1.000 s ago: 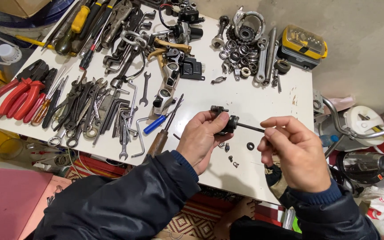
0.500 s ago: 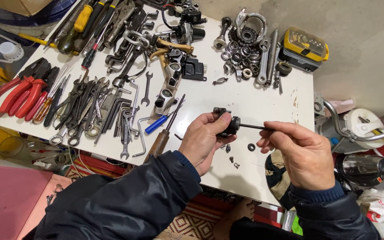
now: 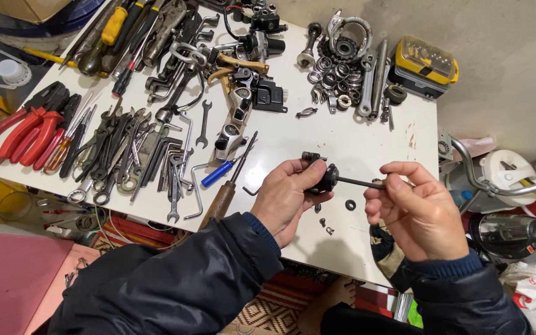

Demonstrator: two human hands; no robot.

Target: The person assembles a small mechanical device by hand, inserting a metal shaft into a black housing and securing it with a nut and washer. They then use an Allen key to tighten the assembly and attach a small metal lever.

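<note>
The left hand (image 3: 290,198) is closed around a small black mechanical part (image 3: 322,177), thumb and fingers pinching it just above the near edge of the white table (image 3: 367,139). The right hand (image 3: 420,214) grips the handle end of a thin dark tool (image 3: 360,182), fingers curled tight, its tip seated in the part's right face. The work in hand looks like turning a small fastener in that part; the next move would call for a steady left grip while the right twists without letting the tip slip out.

On the table just near the part lie a black washer (image 3: 350,205) and a few tiny loose screws (image 3: 326,225). Left of the left hand rest a wood-handled screwdriver (image 3: 224,198) and a blue-handled driver (image 3: 217,174). Farther left spreads a heap of wrenches (image 3: 131,155) and red-handled pliers (image 3: 20,133). At the far side sit bearings and rings (image 3: 339,68) and a yellow-lidded bit case (image 3: 423,65).
</note>
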